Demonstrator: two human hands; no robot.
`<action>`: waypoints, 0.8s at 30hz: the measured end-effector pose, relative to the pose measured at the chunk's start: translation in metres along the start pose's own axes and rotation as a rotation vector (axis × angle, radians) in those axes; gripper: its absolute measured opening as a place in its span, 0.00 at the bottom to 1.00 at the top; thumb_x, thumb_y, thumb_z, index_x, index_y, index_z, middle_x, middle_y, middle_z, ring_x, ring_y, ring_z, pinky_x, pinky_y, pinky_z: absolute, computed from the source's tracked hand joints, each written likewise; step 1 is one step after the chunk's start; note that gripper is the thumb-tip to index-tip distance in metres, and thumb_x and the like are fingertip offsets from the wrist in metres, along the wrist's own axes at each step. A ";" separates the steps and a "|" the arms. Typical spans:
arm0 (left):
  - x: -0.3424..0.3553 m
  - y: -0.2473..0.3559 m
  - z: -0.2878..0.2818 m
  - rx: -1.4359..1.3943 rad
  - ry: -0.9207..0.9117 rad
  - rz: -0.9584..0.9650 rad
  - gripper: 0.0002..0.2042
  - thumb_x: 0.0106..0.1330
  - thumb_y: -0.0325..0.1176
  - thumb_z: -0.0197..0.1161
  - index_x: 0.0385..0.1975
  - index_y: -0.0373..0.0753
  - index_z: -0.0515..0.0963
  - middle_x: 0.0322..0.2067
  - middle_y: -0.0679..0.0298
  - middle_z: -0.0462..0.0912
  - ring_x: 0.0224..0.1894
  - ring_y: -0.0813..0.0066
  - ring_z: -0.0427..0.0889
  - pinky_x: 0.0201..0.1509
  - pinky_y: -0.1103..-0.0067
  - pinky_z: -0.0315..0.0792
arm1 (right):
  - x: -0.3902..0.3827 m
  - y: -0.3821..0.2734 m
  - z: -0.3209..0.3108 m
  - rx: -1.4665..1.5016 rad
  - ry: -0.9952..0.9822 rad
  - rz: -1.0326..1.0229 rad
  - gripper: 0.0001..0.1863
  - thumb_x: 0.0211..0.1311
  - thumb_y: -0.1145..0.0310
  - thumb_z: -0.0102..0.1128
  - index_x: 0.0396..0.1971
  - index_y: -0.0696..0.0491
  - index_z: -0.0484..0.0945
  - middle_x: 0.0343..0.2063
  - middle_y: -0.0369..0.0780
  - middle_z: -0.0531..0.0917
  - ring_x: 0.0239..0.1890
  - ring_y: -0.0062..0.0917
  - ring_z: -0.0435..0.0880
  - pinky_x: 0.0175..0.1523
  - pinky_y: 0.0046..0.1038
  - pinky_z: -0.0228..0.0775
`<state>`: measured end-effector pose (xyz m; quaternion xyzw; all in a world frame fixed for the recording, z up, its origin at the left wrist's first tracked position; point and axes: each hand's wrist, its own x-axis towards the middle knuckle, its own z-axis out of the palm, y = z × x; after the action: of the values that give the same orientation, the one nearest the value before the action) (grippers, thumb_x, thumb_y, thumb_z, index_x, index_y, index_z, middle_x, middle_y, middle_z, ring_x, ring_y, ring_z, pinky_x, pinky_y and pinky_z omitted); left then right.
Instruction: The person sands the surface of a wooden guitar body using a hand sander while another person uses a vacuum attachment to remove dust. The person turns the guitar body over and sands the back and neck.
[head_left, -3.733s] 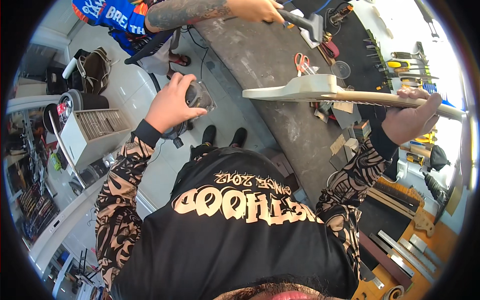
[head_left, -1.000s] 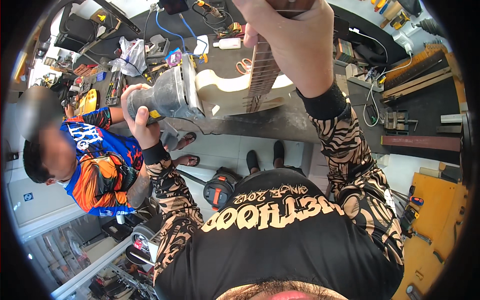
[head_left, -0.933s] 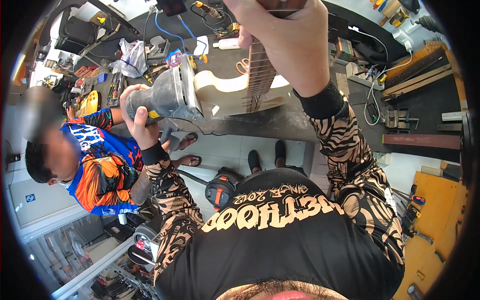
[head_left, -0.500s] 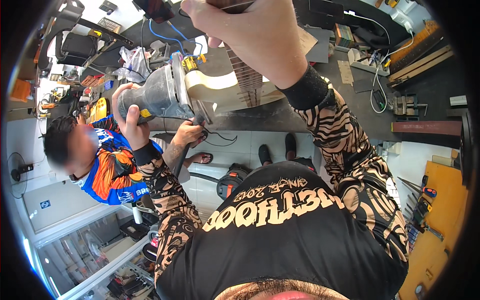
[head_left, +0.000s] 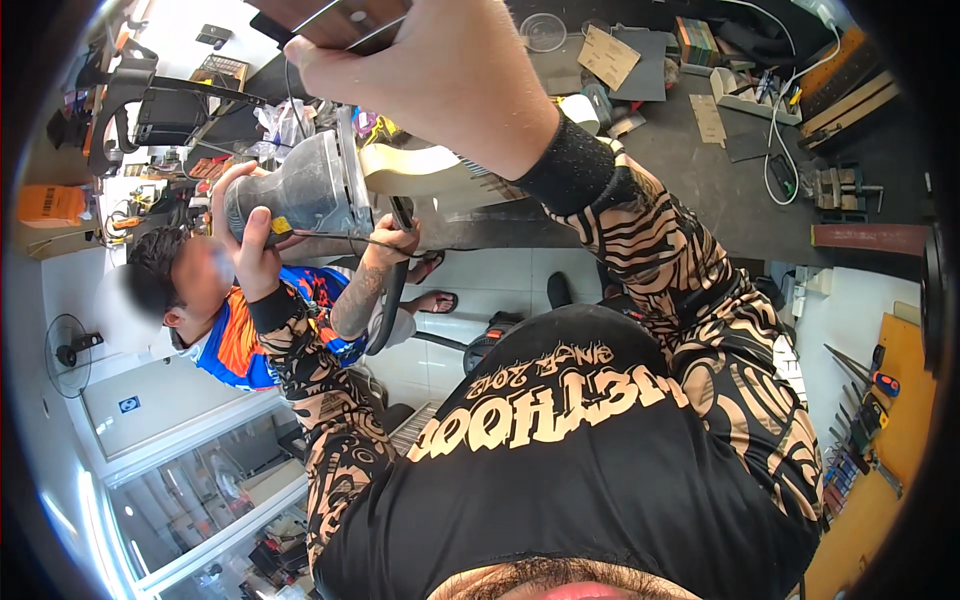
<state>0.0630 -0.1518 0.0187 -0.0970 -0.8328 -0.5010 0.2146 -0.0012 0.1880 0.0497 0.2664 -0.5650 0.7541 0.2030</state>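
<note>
My left hand [head_left: 254,236] is closed around the dusty grey power sander [head_left: 310,185], whose pad faces right, beside the pale wooden guitar body [head_left: 405,165]. My right hand [head_left: 455,85] grips the guitar's neck [head_left: 345,25] at the top, its dark fretboard partly hidden by that hand and forearm. Just below the sander, a co-worker's tattooed hand [head_left: 400,233] holds a black vacuum hose [head_left: 385,322] with its nozzle beside the sander's pad. A black cord hangs under the sander.
The dark workbench [head_left: 730,200] carries sandpaper sheets [head_left: 610,60], a parts tray [head_left: 755,100] and a clamp [head_left: 840,188]. The co-worker [head_left: 230,345] leans in at left. A vacuum [head_left: 490,340] stands on the floor. An orange tool board [head_left: 890,380] is at right.
My right hand and the neck have swung up and leftward in view; the sander has shifted slightly left. The co-worker's hand with the hose has risen to just under the sander.
</note>
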 end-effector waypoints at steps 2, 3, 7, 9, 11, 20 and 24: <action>0.001 0.003 -0.003 0.032 -0.022 0.003 0.32 0.63 0.45 0.73 0.65 0.36 0.78 0.52 0.59 0.82 0.53 0.68 0.82 0.64 0.72 0.73 | -0.007 0.005 -0.001 -0.042 0.016 -0.076 0.16 0.62 0.70 0.74 0.47 0.60 0.84 0.34 0.46 0.93 0.36 0.31 0.96 0.45 0.31 0.84; 0.002 0.005 -0.003 0.059 -0.036 0.009 0.32 0.63 0.44 0.73 0.65 0.36 0.78 0.52 0.59 0.82 0.53 0.69 0.82 0.64 0.72 0.73 | -0.009 0.008 -0.002 0.021 0.026 -0.157 0.16 0.62 0.69 0.74 0.47 0.60 0.84 0.33 0.46 0.93 0.36 0.33 0.96 0.45 0.31 0.84; 0.008 0.017 -0.004 0.114 -0.100 0.024 0.30 0.62 0.41 0.73 0.64 0.35 0.79 0.53 0.59 0.82 0.54 0.69 0.81 0.65 0.74 0.71 | -0.006 0.009 -0.002 -0.003 0.025 -0.132 0.16 0.63 0.68 0.74 0.47 0.61 0.84 0.33 0.48 0.93 0.36 0.34 0.96 0.44 0.32 0.85; 0.012 0.027 -0.001 0.154 -0.122 0.018 0.29 0.63 0.40 0.73 0.63 0.35 0.79 0.53 0.59 0.82 0.54 0.70 0.81 0.65 0.74 0.71 | -0.002 0.021 0.003 0.005 0.027 -0.094 0.17 0.63 0.68 0.74 0.47 0.61 0.84 0.33 0.49 0.93 0.36 0.36 0.96 0.44 0.33 0.85; 0.018 0.037 0.004 0.194 -0.145 0.017 0.28 0.63 0.40 0.73 0.63 0.35 0.79 0.53 0.59 0.82 0.54 0.71 0.80 0.65 0.75 0.71 | 0.001 0.035 0.006 0.046 0.037 -0.094 0.17 0.64 0.68 0.74 0.47 0.61 0.85 0.33 0.50 0.92 0.36 0.38 0.95 0.44 0.34 0.85; 0.041 0.077 0.012 0.511 -0.342 0.052 0.25 0.65 0.33 0.73 0.62 0.37 0.80 0.54 0.62 0.82 0.55 0.74 0.80 0.65 0.75 0.72 | -0.003 0.053 0.024 -0.237 0.157 -0.216 0.23 0.55 0.50 0.80 0.40 0.53 0.88 0.26 0.46 0.90 0.30 0.42 0.93 0.40 0.40 0.86; 0.045 0.091 0.016 0.566 -0.358 -0.012 0.25 0.63 0.31 0.74 0.62 0.38 0.80 0.53 0.63 0.83 0.53 0.74 0.80 0.63 0.75 0.73 | -0.004 0.050 0.027 -0.212 0.142 -0.216 0.22 0.55 0.51 0.80 0.39 0.53 0.88 0.26 0.46 0.89 0.31 0.43 0.93 0.39 0.41 0.85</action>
<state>0.0533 -0.0968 0.1046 -0.1152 -0.9639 -0.2260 0.0804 -0.0243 0.1480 0.0157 0.2488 -0.5939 0.6808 0.3492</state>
